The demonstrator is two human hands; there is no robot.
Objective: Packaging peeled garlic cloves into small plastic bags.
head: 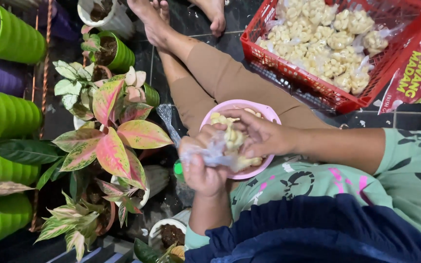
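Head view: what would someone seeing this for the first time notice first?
Most likely the two hands at centre: the left hand holds open a clear plastic bag while the right hand puts pale peeled cloves into it over a pink bowl on the lap. Next, the red crate of filled bags at top right, and the pink-and-green leafed plant among green pots on the left.

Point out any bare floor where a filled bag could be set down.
Dark tile floor shows between the feet and the red plastic crate, and below the crate's near edge. The left is crowded with green ribbed pots and pink-leaved plants.
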